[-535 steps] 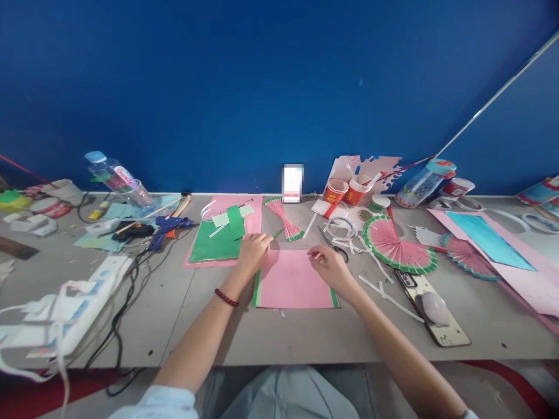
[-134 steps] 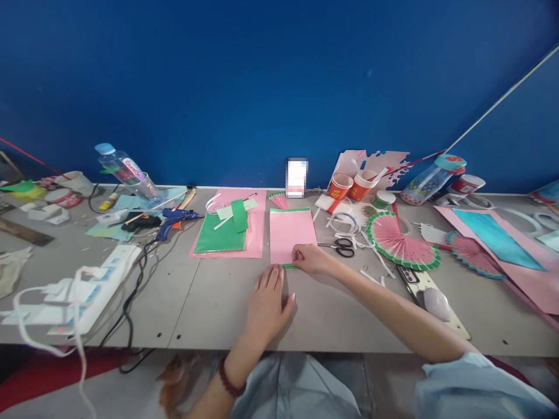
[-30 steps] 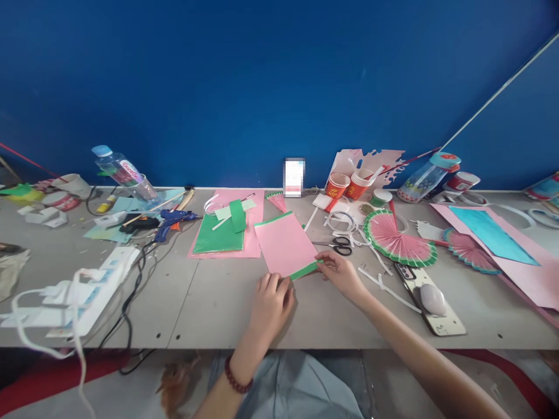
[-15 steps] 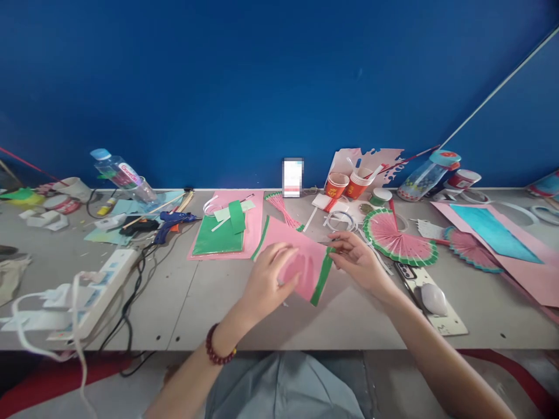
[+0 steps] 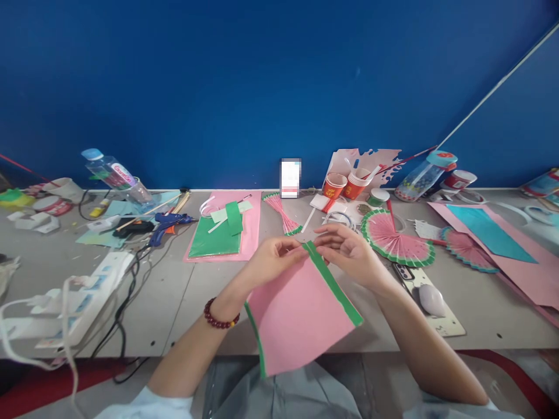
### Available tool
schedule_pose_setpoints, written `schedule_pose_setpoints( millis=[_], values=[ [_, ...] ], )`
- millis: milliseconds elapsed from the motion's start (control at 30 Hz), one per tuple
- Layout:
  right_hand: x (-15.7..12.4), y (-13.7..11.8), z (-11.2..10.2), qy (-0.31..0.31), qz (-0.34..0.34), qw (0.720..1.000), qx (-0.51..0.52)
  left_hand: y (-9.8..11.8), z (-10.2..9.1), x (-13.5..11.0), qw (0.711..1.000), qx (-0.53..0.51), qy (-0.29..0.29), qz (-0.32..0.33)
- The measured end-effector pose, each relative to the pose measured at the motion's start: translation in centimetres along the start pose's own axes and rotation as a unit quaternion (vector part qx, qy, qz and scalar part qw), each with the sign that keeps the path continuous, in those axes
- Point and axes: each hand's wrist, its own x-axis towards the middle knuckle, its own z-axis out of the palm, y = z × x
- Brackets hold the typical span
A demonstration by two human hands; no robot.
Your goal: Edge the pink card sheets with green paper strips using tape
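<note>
A pink paper sheet [image 5: 301,320] with green strips along two opposite edges hangs tilted over the table's front edge. My left hand [image 5: 277,259] pinches its upper corner between thumb and fingers. My right hand [image 5: 345,250] is at the top end of the green strip [image 5: 336,285], thumb against the paper's edge and other fingers loosely curled. Just beyond my hands lies a pleated pink-and-green paper strip [image 5: 283,215]. A folded watermelon-patterned paper fan [image 5: 395,238] rests right of my right hand.
Green paper [image 5: 213,238] lies on a pink sheet at left, near a blue glue gun [image 5: 170,224]. A power strip [image 5: 96,291] with cables sits front left. Red paper cups [image 5: 335,185] stand at the back; a white mouse [image 5: 432,299] rests at right.
The pink sheet has swung down toward me and now shows more of its face. My left hand has moved up to its top corner, and my right hand has shifted left.
</note>
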Motion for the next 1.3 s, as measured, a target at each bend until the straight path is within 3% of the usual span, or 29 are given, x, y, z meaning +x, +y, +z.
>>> schedule_pose_setpoints(
  millis=[233,467,567,1033,1300],
  values=[
    [1.1,3.4,0.4,-0.035,-0.012,0.994,-0.102,-3.9,-1.1,0.6,0.994,-0.076,0.064,-0.042],
    [1.6,4.8,2.4,0.051,-0.183,0.944,-0.271,-5.8,-0.2,0.2,0.992,-0.085,0.070,-0.058],
    [1.5,5.3,3.4,0.082,-0.218,0.926,-0.299,-5.9,0.3,0.1,0.994,-0.082,0.067,-0.041],
    [1.3,6.1,4.7,0.093,-0.218,0.927,-0.290,-7.2,1.3,-0.1,0.996,0.024,0.090,0.005],
    [1.2,6.1,4.9,0.096,-0.198,0.914,-0.342,-7.2,1.5,0.0,0.992,0.059,0.096,0.059]
  ],
)
